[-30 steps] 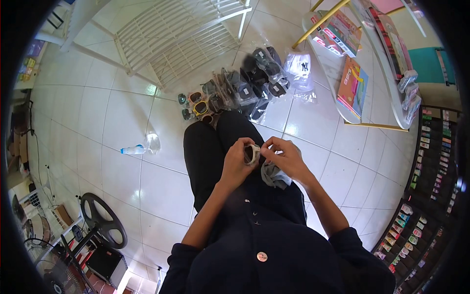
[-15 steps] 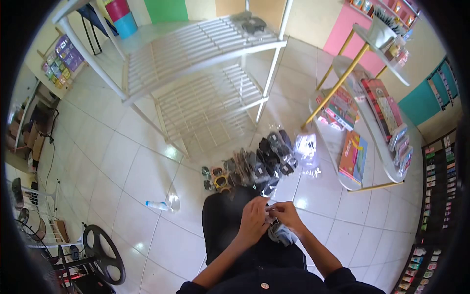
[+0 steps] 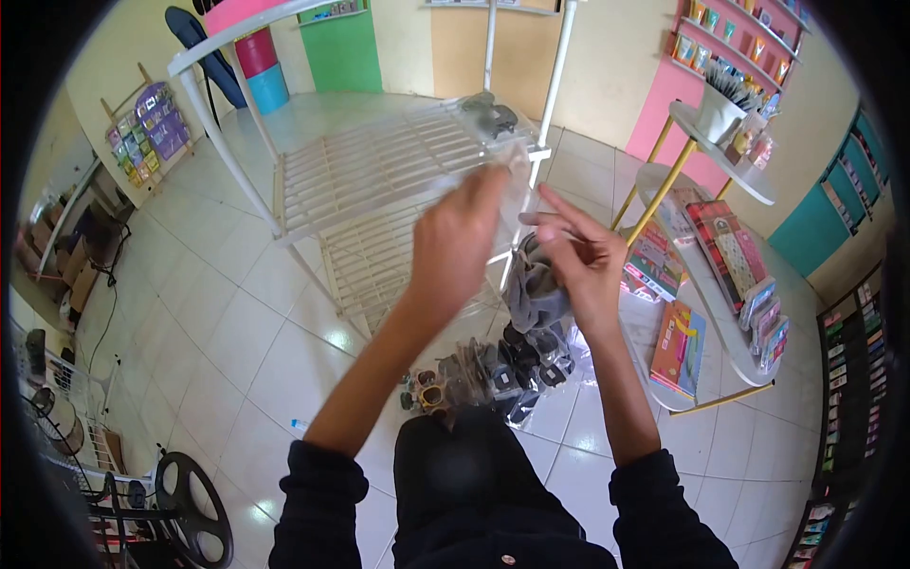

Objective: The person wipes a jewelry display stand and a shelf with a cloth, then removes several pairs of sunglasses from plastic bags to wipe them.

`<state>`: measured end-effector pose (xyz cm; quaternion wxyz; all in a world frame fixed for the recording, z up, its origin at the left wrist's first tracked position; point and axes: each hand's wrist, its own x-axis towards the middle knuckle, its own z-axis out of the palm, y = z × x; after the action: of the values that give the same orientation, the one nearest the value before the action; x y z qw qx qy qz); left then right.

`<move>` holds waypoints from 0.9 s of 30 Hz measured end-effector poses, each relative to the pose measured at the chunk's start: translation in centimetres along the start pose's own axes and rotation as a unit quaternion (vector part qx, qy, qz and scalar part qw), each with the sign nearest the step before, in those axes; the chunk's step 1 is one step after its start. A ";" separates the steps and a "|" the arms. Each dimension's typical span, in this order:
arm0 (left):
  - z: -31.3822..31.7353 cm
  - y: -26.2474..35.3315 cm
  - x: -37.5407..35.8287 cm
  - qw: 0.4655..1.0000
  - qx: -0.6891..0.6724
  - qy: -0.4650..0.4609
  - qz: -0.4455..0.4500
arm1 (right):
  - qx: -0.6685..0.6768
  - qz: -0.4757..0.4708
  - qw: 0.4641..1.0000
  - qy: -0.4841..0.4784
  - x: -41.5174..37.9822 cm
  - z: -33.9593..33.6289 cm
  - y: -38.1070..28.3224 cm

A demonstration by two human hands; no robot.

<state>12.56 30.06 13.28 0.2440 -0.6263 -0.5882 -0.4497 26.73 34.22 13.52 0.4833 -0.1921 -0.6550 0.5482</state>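
So our left hand (image 3: 460, 232), in front of the white rack (image 3: 370, 152), is pinching something pale (image 3: 516, 166), too blurry to name. Our right hand (image 3: 590, 261) has gray cloth (image 3: 538, 292) hanging from its curled fingers, index out. Sunglasses (image 3: 483, 368) cover the floor this side of the rack, gold-legged shelf (image 3: 656, 200) to its right.

No text can be read with certainty. The orange book (image 3: 675, 346) bears lettering, but it is too blurred to spell. White labels (image 3: 503, 377) on the bagged sunglasses (image 3: 466, 372) and prints on the small packets (image 3: 770, 332) are also too small.
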 end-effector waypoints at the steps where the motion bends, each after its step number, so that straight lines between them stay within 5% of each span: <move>1: 0.0 -1.1 1.3 1.000 0.002 0.004 0.004 | 0.033 -0.046 0.998 0.017 0.6 0.1 -0.1; 4: 0.7 -3.9 4.8 0.989 0.124 0.063 0.040 | -0.007 -0.052 0.997 0.049 0.1 -1.8 1.0; 9: 7.8 -8.7 7.0 0.938 0.345 0.019 0.033 | -0.041 -0.003 0.998 0.040 -2.3 -3.7 3.5; 14: 11.2 -10.1 6.7 0.945 0.325 -0.022 0.032 | -0.033 0.035 0.996 0.070 -4.3 -5.7 4.6; 19: 9.7 -10.1 5.6 0.973 0.172 -0.153 0.004 | -0.070 0.077 0.990 0.098 -6.2 -6.4 5.3; 22: 6.0 -8.9 2.9 0.983 0.169 -0.073 0.000 | -0.072 0.098 0.988 0.096 -7.3 -6.5 5.9; 24: 3.4 -5.5 -2.5 0.998 0.046 -0.043 -0.016 | -0.055 0.130 0.985 0.098 -8.5 -6.1 6.2; 26: 2.2 1.6 -10.7 0.938 -0.174 -0.185 -0.237 | -0.028 0.182 0.978 0.098 -10.4 -5.4 7.3; 27: 2.4 3.7 -13.9 0.905 -0.279 -0.245 -0.205 | -0.031 0.193 0.978 0.078 -11.3 -4.9 8.2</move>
<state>18.07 24.17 1.17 -0.1904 -0.6249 -0.5952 -0.4679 33.81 30.65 0.95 0.4113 -0.3723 -0.5827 0.5939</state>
